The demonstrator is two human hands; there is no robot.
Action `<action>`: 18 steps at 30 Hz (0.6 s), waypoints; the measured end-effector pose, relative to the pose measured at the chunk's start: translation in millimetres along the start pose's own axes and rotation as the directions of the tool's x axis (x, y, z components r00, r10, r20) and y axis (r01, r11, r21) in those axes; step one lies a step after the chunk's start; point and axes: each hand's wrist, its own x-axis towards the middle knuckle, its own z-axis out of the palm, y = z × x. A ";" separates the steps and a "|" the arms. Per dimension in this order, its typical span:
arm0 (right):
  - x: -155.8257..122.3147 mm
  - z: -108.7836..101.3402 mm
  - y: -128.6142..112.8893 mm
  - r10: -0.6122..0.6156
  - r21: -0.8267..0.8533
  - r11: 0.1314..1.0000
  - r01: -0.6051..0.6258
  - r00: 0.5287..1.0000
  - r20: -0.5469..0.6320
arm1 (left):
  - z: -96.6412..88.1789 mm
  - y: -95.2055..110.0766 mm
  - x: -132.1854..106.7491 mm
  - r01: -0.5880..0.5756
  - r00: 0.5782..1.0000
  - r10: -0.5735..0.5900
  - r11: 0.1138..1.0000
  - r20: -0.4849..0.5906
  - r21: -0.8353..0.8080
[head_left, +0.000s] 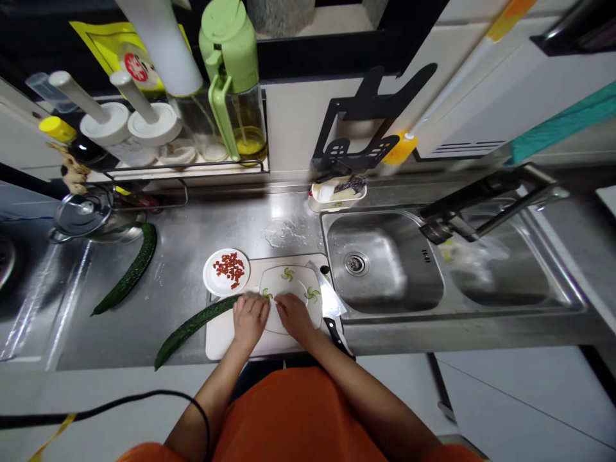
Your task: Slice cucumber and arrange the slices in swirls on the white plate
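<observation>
My left hand point(249, 319) and my right hand point(294, 316) rest side by side on a white plate point(299, 283) that lies on a white cutting board point(219, 337). Both hands have their fingers curled at the plate's near left rim, by a small cucumber-slice garnish point(266, 294); whether they pinch anything is hidden. Two more cucumber garnishes point(287, 274) sit on the plate. A long cucumber point(192, 326) lies across the board's left edge, just left of my left hand. A cleaver point(329, 303) lies on the board to the right of the plate.
A small white dish of red berries point(226, 271) stands behind the board. A second cucumber point(129, 273) lies at the left near a pot lid point(83, 213). A double steel sink point(385, 269) with a tap point(486, 202) is at the right. Bottles fill a rack point(183, 163) behind.
</observation>
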 end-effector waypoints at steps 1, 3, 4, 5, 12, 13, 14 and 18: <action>0.7 1.7 0.3 -0.004 0.007 1.000 0.005 1.000 -0.006 | 1.1 -0.3 -0.5 0.000 1.000 -0.001 1.000 0.004 0.003; 1.8 4.4 0.8 -0.016 0.023 1.000 0.017 1.000 -0.015 | 3.1 -1.2 -1.6 0.000 1.000 0.000 1.000 0.012 0.005; 2.2 5.4 1.1 -0.024 0.031 0.999 0.024 1.000 -0.016 | 4.1 -1.8 -2.2 0.002 1.000 -0.002 1.000 0.012 0.006; 2.6 6.4 1.4 -0.032 0.035 0.999 0.033 0.999 -0.015 | 5.2 -2.4 -2.6 0.005 1.000 -0.006 1.000 0.010 0.009; 4.2 10.6 3.7 -0.094 0.014 0.995 0.094 0.996 0.008 | 9.2 -4.5 -3.0 0.024 1.000 -0.024 1.000 0.003 0.017; 4.3 10.9 3.8 -0.103 0.013 0.995 0.102 0.995 0.006 | 9.5 -4.5 -2.9 0.025 1.000 -0.025 1.000 0.004 0.015; 4.4 11.1 3.9 -0.110 0.011 0.994 0.110 0.994 0.007 | 9.8 -4.6 -2.9 0.026 1.000 -0.026 1.000 0.004 0.013; 5.2 11.2 3.4 -0.119 -0.013 0.993 0.120 0.993 0.022 | 11.2 -4.8 -3.2 0.033 0.999 -0.033 0.999 0.004 0.015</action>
